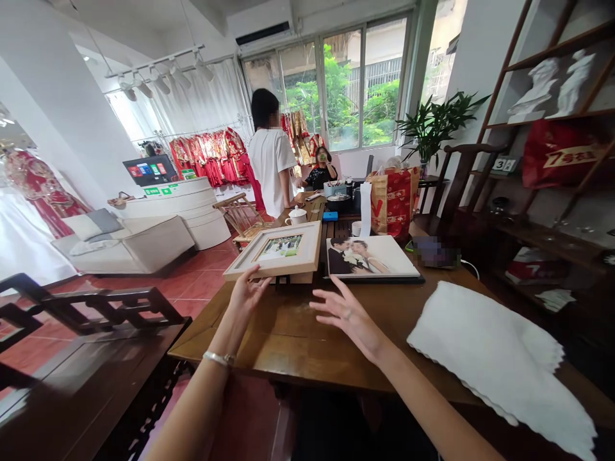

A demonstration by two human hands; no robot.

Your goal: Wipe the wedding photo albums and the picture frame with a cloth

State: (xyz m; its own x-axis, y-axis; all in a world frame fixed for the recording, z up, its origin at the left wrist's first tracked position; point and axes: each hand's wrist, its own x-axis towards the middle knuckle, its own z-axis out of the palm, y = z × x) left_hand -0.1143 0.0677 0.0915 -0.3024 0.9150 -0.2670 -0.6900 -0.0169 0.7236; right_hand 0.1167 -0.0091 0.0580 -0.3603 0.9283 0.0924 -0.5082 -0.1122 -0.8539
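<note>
My left hand [247,293] grips the near edge of a light wooden picture frame [240,257], its thumb on top and its fingers below. The frame is tilted above the table and has a white mat around a small photo with greenery. My right hand [343,314] hovers over the table with its fingers spread, holding nothing. Just beyond it lies a photo album [391,256] with a couple on its cover. A white cloth [480,352] is spread to the right of my right forearm.
The brown wooden table [283,333] also carries a lidded white cup [296,215], a blue box [330,216] and a red and gold bag [394,198]. A dark wooden bench [86,378] stands at the left. Two people are at the far end, one standing [271,153].
</note>
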